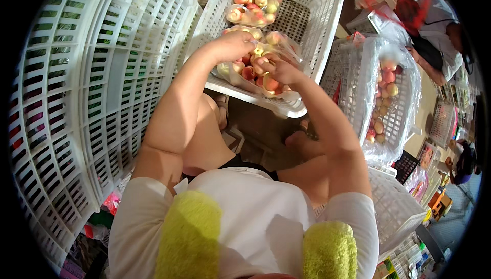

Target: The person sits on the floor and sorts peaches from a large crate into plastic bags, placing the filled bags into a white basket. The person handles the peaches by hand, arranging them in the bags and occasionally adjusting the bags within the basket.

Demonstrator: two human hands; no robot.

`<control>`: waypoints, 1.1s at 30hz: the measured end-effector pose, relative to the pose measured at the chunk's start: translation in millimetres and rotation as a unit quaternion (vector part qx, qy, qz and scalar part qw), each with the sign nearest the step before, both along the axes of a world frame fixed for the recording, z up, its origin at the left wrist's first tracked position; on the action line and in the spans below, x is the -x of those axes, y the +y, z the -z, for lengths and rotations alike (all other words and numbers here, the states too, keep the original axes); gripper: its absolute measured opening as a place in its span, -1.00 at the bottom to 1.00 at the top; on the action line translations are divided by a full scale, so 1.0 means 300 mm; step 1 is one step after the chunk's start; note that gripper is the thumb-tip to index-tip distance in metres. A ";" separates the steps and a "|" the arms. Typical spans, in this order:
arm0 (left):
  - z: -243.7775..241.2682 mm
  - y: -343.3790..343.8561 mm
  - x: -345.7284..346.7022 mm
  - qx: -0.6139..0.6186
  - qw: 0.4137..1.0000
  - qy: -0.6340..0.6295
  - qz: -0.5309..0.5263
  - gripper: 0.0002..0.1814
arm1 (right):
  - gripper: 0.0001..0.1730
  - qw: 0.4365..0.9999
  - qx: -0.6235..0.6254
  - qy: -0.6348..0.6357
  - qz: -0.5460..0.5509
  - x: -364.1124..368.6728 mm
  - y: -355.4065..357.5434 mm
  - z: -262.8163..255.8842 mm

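Note:
A white perforated plastic crate (324, 49) stands in front of me with clear plastic bags of red-and-yellow peaches in it. My left hand (234, 45) pinches the rim of the nearest clear bag (238, 77) between thumb and forefinger. Over the same bag, the fingers of my right hand (282, 70) close around a peach (257, 66) among the others. More peaches (271, 82) lie below that hand, inside the open bag. Toward the crate's far end sits another bag of peaches (255, 4).
Tall stacked white crates (115, 68) rise close on my left. To the right, a plastic-lined crate (408, 98) holds loose peaches (388, 77). Beyond it, a person (433, 37) is beside a blurred red object (414, 6). Another white crate (395, 202) stands near my right elbow.

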State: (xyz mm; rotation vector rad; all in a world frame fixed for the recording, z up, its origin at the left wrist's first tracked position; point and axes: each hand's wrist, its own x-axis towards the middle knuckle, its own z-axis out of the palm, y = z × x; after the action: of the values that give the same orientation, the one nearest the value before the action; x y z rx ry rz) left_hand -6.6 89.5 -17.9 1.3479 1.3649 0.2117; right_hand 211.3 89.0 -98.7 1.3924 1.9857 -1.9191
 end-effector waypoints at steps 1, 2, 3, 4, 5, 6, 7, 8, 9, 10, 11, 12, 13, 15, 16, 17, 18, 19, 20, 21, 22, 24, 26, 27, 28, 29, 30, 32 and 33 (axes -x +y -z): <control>0.010 -0.003 0.006 0.006 1.000 -0.001 -0.007 -0.68 | -0.24 0.992 -0.050 -0.118 0.016 0.036 -0.018 0.058; 0.013 0.001 0.008 -0.012 1.000 0.014 0.008 -0.67 | -0.25 0.968 -0.081 -0.236 0.034 0.069 -0.036 0.112; 0.017 0.002 0.015 -0.030 0.999 0.028 0.022 -0.66 | -0.24 0.957 -0.126 -0.260 0.027 0.067 -0.067 0.134; 0.018 -0.005 0.023 -0.045 0.998 0.041 0.034 -0.65 | -0.23 0.944 -0.170 -0.283 0.018 0.074 -0.097 0.154; 0.015 -0.010 0.027 -0.048 0.997 0.048 0.031 -0.65 | -0.22 0.948 -0.183 -0.262 0.003 0.052 -0.119 0.183; 0.010 -0.013 0.025 -0.051 0.997 0.052 0.032 -0.64 | -0.21 0.950 -0.195 -0.243 -0.011 0.019 -0.139 0.223; -0.002 -0.016 0.011 -0.055 0.996 0.054 0.034 -0.63 | -0.20 0.944 -0.226 -0.239 -0.033 -0.028 -0.156 0.291; -0.024 -0.008 -0.013 -0.059 0.995 0.066 0.037 -0.59 | -0.20 0.935 -0.258 -0.236 -0.051 -0.090 -0.160 0.388; -0.027 -0.003 -0.017 -0.055 0.995 0.073 0.043 -0.58 | -0.20 0.936 -0.264 -0.228 -0.053 -0.113 -0.166 0.407; -0.027 0.003 -0.025 -0.052 0.994 0.080 0.051 -0.58 | -0.21 0.936 -0.271 -0.220 -0.053 -0.142 -0.171 0.424; -0.028 0.010 -0.034 -0.049 0.993 0.086 0.058 -0.58 | -0.21 0.935 -0.277 -0.215 -0.051 -0.175 -0.177 0.440; -0.027 -0.009 -0.005 -0.040 0.994 0.094 0.047 -0.57 | -0.23 0.944 -0.270 -0.186 -0.026 -0.133 -0.195 0.316; -0.035 -0.017 0.001 -0.036 0.994 0.097 0.043 -0.57 | -0.25 0.951 -0.263 -0.163 0.007 -0.112 -0.206 0.201; -0.039 -0.015 -0.011 -0.041 0.993 0.099 0.052 -0.56 | -0.30 0.959 -0.220 -0.174 0.027 -0.104 -0.211 0.087; -0.034 -0.011 -0.013 -0.049 0.992 0.100 0.057 -0.56 | -0.32 0.963 -0.198 -0.179 0.037 -0.101 -0.217 0.069; -0.029 -0.011 -0.013 -0.056 0.991 0.100 0.061 -0.55 | -0.35 0.962 -0.210 -0.167 0.050 -0.098 -0.227 0.075; -0.023 -0.009 -0.017 -0.060 0.991 0.106 0.060 -0.54 | -0.38 0.960 -0.223 -0.155 0.066 -0.099 -0.232 0.082; -0.016 -0.009 -0.019 -0.074 0.991 0.096 0.056 -0.55 | -0.41 0.958 -0.236 -0.143 0.081 -0.099 -0.237 0.091; -0.009 -0.011 -0.021 -0.087 0.991 0.087 0.052 -0.57 | -0.43 0.951 -0.271 -0.118 0.088 -0.103 -0.246 0.110; -0.008 -0.013 -0.021 -0.100 0.991 0.078 0.049 -0.58 | -0.45 0.943 -0.304 -0.093 0.096 -0.100 -0.255 0.125; -0.009 -0.012 -0.022 -0.093 0.991 0.079 0.047 -0.58 | -0.47 0.933 -0.337 -0.068 0.104 -0.098 -0.261 0.138; -0.014 -0.011 -0.023 -0.078 0.993 0.081 0.046 -0.59 | -0.49 0.940 -0.329 -0.055 0.078 -0.095 -0.276 0.131; 0.007 -0.007 -0.011 -0.074 0.994 0.068 0.050 -0.60 | -0.49 0.940 -0.329 -0.064 0.060 -0.085 -0.285 0.136; 0.002 -0.005 -0.016 -0.072 0.994 0.060 0.053 -0.61 | -0.48 0.937 -0.334 -0.081 0.054 -0.085 -0.282 0.148; -0.005 -0.002 -0.022 -0.058 0.994 0.077 0.056 -0.58 | -0.48 0.934 -0.339 -0.099 0.049 -0.085 -0.278 0.158; -0.015 0.003 -0.027 -0.045 0.993 0.094 0.059 -0.56 | -0.50 0.926 -0.356 -0.109 0.065 -0.079 -0.278 0.169; -0.027 0.007 -0.038 -0.034 0.992 0.108 0.062 -0.53 | -0.51 0.916 -0.373 -0.122 0.081 -0.069 -0.273 0.167; -0.021 -0.001 -0.032 -0.041 0.993 0.098 0.056 -0.53 | -0.53 0.907 -0.390 -0.120 0.107 -0.068 -0.250 0.184; -0.022 -0.001 -0.028 -0.044 0.993 0.095 0.052 -0.54 | -0.54 0.908 -0.388 -0.104 0.119 -0.060 -0.230 0.197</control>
State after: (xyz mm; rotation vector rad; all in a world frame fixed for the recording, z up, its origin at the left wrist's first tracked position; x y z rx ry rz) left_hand 1.8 89.3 -11.2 1.5404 1.4523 0.0760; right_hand 229.3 20.1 -157.8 1.9612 2.6914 -0.9482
